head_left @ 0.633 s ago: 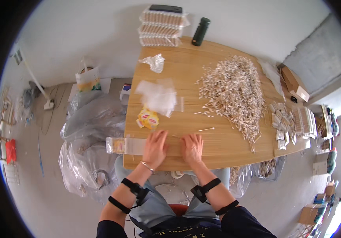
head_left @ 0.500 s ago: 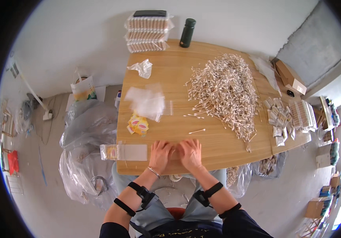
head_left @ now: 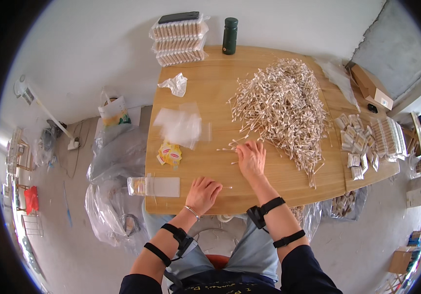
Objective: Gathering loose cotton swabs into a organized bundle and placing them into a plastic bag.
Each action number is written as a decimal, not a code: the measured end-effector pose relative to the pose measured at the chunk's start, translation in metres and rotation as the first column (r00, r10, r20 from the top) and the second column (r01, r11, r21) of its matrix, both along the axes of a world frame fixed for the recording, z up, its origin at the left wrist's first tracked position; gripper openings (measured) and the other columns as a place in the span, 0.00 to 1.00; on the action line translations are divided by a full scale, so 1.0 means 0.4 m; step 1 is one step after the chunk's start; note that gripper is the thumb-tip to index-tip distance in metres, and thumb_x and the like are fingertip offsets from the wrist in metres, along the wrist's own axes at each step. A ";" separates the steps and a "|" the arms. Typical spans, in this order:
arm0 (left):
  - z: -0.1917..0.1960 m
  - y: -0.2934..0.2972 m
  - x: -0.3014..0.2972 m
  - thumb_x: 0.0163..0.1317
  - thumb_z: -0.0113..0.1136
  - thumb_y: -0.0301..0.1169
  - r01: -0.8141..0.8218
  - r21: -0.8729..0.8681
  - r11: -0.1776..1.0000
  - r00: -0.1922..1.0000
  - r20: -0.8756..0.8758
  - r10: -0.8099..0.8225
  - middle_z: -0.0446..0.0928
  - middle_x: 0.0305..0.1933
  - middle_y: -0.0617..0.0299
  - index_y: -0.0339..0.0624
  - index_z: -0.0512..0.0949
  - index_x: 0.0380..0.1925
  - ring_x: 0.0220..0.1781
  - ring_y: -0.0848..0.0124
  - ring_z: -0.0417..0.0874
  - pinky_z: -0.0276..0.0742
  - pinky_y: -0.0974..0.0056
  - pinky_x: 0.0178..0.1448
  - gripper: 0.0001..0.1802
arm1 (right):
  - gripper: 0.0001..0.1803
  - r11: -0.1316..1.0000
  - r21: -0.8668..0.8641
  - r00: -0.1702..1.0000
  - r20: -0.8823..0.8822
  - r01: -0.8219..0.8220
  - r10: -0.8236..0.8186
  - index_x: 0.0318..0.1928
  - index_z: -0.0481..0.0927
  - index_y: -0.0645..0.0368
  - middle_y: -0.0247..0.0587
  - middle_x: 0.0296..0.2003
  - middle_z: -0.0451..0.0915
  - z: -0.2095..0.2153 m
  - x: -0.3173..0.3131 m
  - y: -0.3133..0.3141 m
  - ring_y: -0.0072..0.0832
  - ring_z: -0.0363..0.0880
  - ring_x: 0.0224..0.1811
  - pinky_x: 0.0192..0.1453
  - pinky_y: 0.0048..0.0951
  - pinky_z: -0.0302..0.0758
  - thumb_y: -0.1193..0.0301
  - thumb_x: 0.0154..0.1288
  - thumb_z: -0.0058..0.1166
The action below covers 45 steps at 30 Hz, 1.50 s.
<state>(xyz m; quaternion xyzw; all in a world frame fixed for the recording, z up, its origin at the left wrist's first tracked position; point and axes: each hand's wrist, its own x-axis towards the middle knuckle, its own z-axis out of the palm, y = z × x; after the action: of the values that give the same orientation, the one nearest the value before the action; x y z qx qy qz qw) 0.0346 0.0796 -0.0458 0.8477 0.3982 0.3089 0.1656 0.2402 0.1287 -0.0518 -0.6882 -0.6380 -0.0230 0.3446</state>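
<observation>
A big heap of cotton swabs with white tips covers the right part of the wooden table. At its near left edge my right hand bends its fingers down onto a few loose swabs; their white ends stick out left of the fingers, and the fingertips are partly hidden. One more white tip shows below these fingers. By the table's front edge my left hand is closed, with the white tip of a cotton swab poking out to its right.
Left of my left hand lies a clear packet of swabs with a white card. Beyond are yellow labels, clear bags and crumpled white plastic. Stacked swab packs and a dark green bottle stand at the back; small packs lie right.
My right hand has moved away from my left, forward and right to the loose swabs at the heap's edge. The left hand has shifted slightly right, and a swab tip now shows from it.
</observation>
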 end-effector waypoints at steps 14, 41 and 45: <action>0.014 0.000 0.008 0.56 0.62 0.34 -0.135 -0.125 0.983 0.987 -0.109 0.121 0.67 0.63 0.52 0.39 0.69 0.57 0.67 0.52 0.63 0.58 0.50 0.71 0.28 | 0.21 0.989 -0.062 0.979 -0.162 -0.134 0.122 0.51 0.78 0.54 0.40 0.51 0.74 0.042 -0.091 -0.140 0.43 0.68 0.55 0.57 0.45 0.67 0.74 0.54 0.59; -0.023 0.010 -0.003 0.55 0.64 0.25 -0.119 0.029 0.992 0.987 0.107 0.116 0.76 0.34 0.61 0.43 0.80 0.30 0.45 0.57 0.77 0.68 0.50 0.67 0.03 | 0.06 0.977 -0.030 0.975 -0.074 -0.212 0.209 0.34 0.83 0.55 0.34 0.34 0.77 0.013 -0.005 -0.213 0.39 0.74 0.40 0.46 0.38 0.72 0.78 0.54 0.59; -0.016 0.010 -0.001 0.55 0.64 0.25 -0.114 0.034 0.993 0.988 0.106 0.109 0.76 0.34 0.61 0.43 0.80 0.30 0.45 0.57 0.77 0.68 0.51 0.67 0.03 | 0.07 0.994 -0.019 0.992 -0.068 -0.105 0.104 0.34 0.83 0.54 0.34 0.35 0.77 0.001 0.019 -0.205 0.39 0.74 0.42 0.47 0.40 0.71 0.77 0.53 0.60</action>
<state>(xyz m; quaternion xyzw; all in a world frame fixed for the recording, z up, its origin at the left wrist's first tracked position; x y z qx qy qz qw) 0.0343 0.0838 -0.0521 0.8101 0.4296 0.3692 0.1515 0.2479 0.0467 -0.0514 -0.6581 -0.6615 0.0252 0.3588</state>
